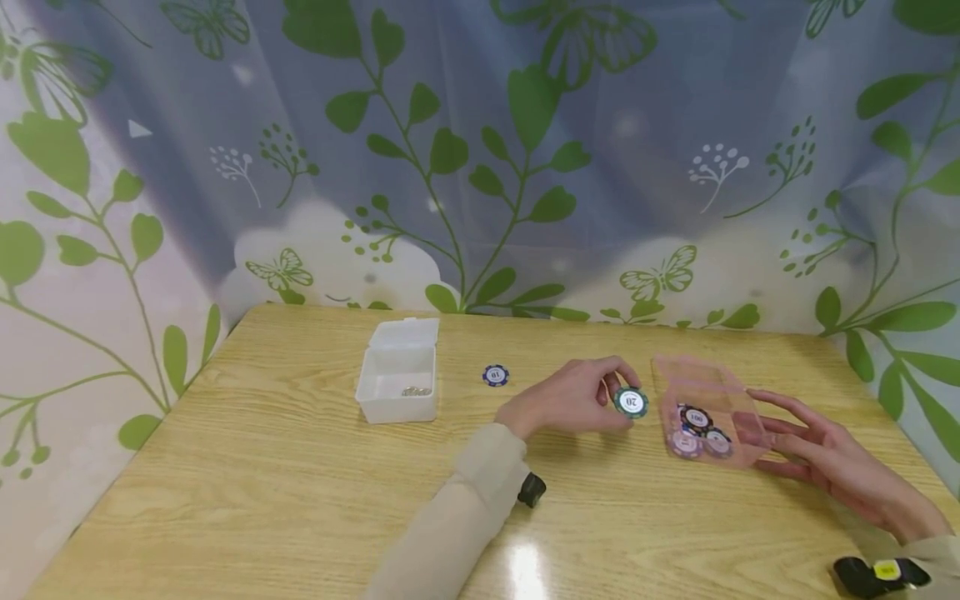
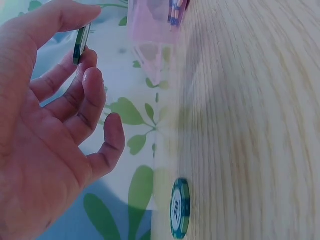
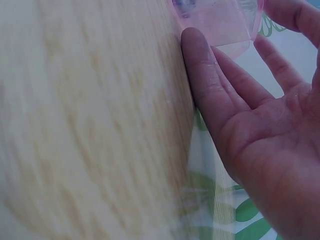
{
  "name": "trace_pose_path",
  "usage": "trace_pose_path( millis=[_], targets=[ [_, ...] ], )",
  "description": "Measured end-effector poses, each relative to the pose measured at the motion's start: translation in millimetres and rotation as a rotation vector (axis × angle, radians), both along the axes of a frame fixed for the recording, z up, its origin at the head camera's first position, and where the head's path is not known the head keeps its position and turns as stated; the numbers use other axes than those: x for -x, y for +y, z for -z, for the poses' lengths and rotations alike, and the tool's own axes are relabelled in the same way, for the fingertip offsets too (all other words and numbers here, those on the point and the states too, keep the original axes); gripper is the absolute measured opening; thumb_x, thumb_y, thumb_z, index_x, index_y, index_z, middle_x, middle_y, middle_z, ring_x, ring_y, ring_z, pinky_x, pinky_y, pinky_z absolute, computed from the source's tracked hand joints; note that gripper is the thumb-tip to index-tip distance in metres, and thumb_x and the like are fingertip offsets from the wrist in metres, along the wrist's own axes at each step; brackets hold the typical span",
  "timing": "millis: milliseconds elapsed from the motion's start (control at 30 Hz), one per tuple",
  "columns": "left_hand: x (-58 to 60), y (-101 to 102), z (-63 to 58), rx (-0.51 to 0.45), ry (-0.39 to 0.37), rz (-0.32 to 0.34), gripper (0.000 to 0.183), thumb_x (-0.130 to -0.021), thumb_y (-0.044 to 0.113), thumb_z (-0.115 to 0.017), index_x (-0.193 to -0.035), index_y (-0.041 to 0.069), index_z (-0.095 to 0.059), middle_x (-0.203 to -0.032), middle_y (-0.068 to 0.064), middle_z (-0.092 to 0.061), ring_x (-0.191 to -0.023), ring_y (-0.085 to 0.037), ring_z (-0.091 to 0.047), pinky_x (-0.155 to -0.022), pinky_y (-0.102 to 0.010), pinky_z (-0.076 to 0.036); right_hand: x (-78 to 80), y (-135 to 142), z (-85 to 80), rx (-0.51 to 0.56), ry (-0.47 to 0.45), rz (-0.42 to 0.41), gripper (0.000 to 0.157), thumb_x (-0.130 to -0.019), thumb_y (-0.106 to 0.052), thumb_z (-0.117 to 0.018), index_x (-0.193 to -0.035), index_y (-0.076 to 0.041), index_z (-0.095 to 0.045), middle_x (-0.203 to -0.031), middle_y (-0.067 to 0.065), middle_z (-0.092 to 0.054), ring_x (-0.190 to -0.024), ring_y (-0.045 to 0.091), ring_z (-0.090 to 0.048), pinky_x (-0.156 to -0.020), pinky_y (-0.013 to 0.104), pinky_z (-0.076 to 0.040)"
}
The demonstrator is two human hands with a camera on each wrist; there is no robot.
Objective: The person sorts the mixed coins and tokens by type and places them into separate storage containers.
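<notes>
Between thumb and fingertips, my left hand [image 1: 581, 396] pinches a green poker chip [image 1: 631, 402] marked 20, just left of the pink box. Edge-on, the same chip [image 2: 81, 44] shows in the left wrist view, above loosely bent other fingers. My right hand [image 1: 840, 462] holds the right end of a see-through pink plastic box [image 1: 738, 454], its fingers spread along the sides. Several poker chips [image 1: 696, 419], one black, lie inside that box, whose lid [image 1: 690, 371] is tipped back. In the left wrist view, a teal-edged chip [image 2: 180, 209] lies flat on the table.
A blue chip [image 1: 496, 376] marked 10 lies on the wooden table [image 1: 300, 500], left of my left hand. Farther left stands a white box [image 1: 397, 408] with its lid up and small shiny gold-coloured pieces [image 1: 416, 391] inside. A leaf-patterned curtain [image 1: 480, 167] hangs behind the table.
</notes>
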State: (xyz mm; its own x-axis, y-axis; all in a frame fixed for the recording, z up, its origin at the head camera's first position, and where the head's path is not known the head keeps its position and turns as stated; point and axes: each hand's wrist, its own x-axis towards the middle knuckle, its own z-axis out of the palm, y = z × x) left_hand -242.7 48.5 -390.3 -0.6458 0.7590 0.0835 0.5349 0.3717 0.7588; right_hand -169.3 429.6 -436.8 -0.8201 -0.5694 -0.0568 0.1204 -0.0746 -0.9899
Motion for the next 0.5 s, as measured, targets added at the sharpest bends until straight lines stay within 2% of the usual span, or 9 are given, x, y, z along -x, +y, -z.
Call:
trace_pose_path(
  millis=[267, 500],
  targets=[
    [-1.6, 14.7, -4.2, -0.001, 0.006, 0.015, 0.038, -0.089, 0.023, -0.077, -0.122, 0.022, -0.059, -0.097, 0.006, -0.059, -0.079, -0.004, -0.053, -0.070, -0.014, -0.046, 0.4, 0.8, 0.4, -0.009, 0.002, 0.003, 0.058, -0.111, 0.002, -0.024, -0.156, -0.034, -0.034, -0.142, -0.018, -0.059, -0.125, 0.006, -0.064, -0.095, 0.031, -0.058],
    [-1.9, 28.7, -4.3, -0.016, 0.000, 0.022, 0.036, -0.090, 0.027, -0.076, -0.121, 0.024, -0.058, -0.098, 0.007, -0.059, -0.079, -0.004, -0.054, -0.069, -0.015, -0.047, 0.6, 0.0, -0.3, 0.013, 0.009, -0.014, 0.059, -0.111, 0.003, -0.022, -0.157, -0.031, -0.032, -0.145, -0.016, -0.059, -0.127, 0.006, -0.063, -0.096, 0.032, -0.058]
  ],
)
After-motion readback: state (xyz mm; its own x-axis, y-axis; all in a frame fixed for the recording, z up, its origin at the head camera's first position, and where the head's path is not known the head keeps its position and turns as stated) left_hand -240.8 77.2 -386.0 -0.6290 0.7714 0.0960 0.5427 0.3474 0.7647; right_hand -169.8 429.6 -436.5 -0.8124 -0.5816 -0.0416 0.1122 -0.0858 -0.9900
